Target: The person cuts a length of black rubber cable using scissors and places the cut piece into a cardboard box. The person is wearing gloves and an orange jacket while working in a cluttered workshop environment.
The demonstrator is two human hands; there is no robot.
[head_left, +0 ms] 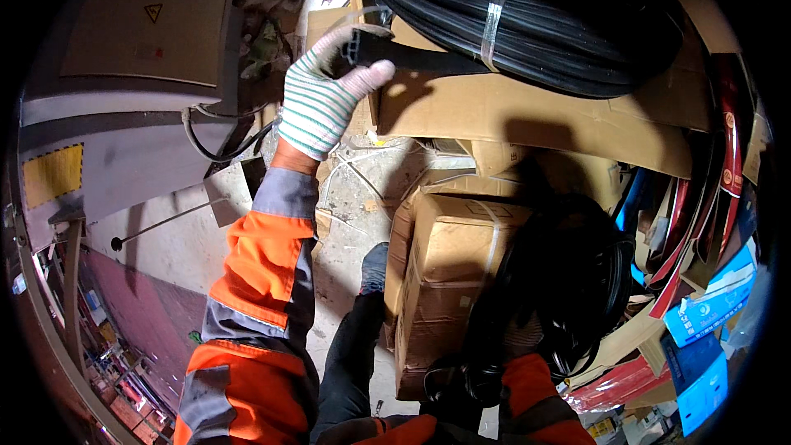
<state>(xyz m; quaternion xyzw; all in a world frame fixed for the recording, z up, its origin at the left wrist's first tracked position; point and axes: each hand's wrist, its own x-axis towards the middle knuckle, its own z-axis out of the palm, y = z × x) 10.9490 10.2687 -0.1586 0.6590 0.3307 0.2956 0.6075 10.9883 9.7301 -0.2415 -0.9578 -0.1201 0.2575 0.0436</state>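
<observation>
My left hand (325,99), in a white glove with green stripes, reaches forward and is closed around the hollow end of a black rubber strip (428,58). The strip runs right from the hand towards a large black coil (560,25) bound with clear tape, on cardboard. Low on the right, my right hand (523,334) sits in deep shadow among the loops of a second bundle of black strip (568,255). It seems closed on these loops, though its fingers are mostly hidden. The bundle overlaps a brown carton (449,239).
A grey metal cabinet (148,25) with a warning triangle stands at the left, a black cable (202,148) coming from it. Flattened cardboard (527,119) lies under the large coil. Blue boxes (713,297) and red strips (729,148) crowd the right. Thin offcuts lie on the floor (354,177).
</observation>
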